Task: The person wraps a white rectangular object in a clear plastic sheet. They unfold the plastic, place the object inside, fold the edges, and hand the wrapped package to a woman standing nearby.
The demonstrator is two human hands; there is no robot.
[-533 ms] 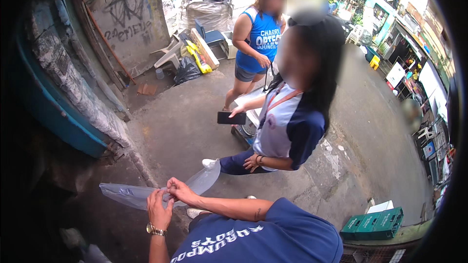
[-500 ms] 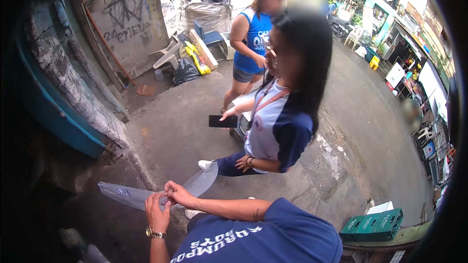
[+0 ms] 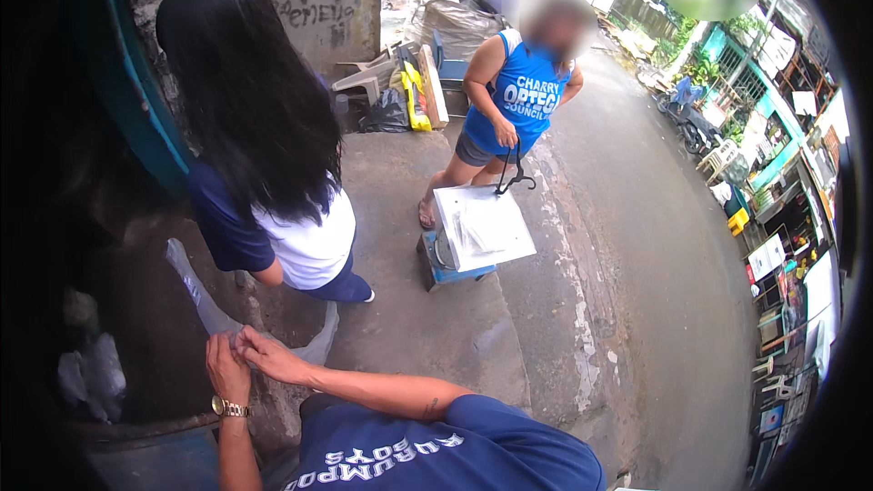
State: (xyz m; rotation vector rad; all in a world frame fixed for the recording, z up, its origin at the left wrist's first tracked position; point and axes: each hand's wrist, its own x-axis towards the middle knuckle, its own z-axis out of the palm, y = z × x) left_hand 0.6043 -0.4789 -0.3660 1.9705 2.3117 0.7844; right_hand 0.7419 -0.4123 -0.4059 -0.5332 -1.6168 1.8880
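A long, clear plastic bag (image 3: 207,305) is gathered between my two hands, one end reaching up to the left, the other (image 3: 320,345) hanging to the right. My left hand (image 3: 225,369), with a gold watch on the wrist, is closed on the bunched plastic. From the right, my right hand (image 3: 273,356) comes across and pinches the same spot; its fingertips meet those of the left. What the fingertips do inside the bunch is hard to see.
A person with long dark hair (image 3: 250,100) stands close ahead on the left. Farther off, another in a blue sleeveless top (image 3: 523,91) holds a black hanger (image 3: 515,173) over a white board (image 3: 482,229) on a blue stool (image 3: 455,275). White bundles (image 3: 95,377) lie lower left.
The long-haired person has walked from the middle to the left, uncovering the stool and board. My view has shifted; both hands keep hold of the plastic bag.
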